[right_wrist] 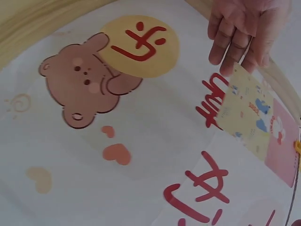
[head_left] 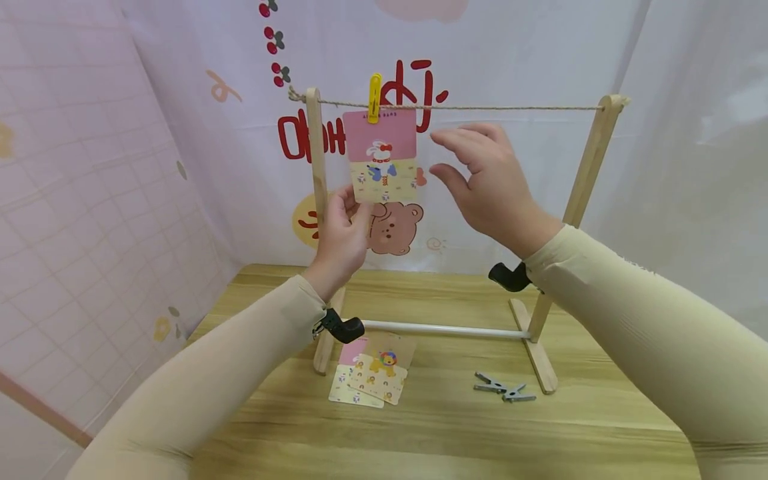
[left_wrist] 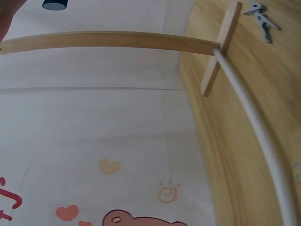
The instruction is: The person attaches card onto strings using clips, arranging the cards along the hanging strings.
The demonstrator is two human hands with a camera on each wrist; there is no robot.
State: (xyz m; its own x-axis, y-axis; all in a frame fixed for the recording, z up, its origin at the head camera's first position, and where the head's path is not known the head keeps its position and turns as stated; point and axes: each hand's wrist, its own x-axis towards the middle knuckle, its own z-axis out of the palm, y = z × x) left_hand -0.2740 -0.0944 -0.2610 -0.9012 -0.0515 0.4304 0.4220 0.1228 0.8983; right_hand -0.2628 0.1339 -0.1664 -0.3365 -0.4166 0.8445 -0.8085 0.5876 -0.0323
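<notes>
A pink and cream card (head_left: pixel 384 150) with a rabbit picture hangs from a twine line (head_left: pixel 480 107), held at its top edge by a yellow clothespin (head_left: pixel 375 99). My left hand (head_left: pixel 343 243) is at the card's lower left corner, fingers loosely extended partly behind it and thumb just below its bottom edge. In the right wrist view, the left hand's fingers (right_wrist: pixel 228 40) meet the corner of the card (right_wrist: pixel 256 117) without visibly gripping it. To the right of the card, my right hand (head_left: pixel 489 183) hovers with thumb and fingers apart, holding nothing.
The twine runs between two wooden posts (head_left: pixel 585 170) joined low down by a white rod (head_left: pixel 444 329). Two overlapping cards (head_left: pixel 378 373) lie on the wooden table (head_left: pixel 444 440). Grey clothespins (head_left: pixel 504 388) lie near the right foot. A printed cloth (head_left: pixel 510 53) hangs behind.
</notes>
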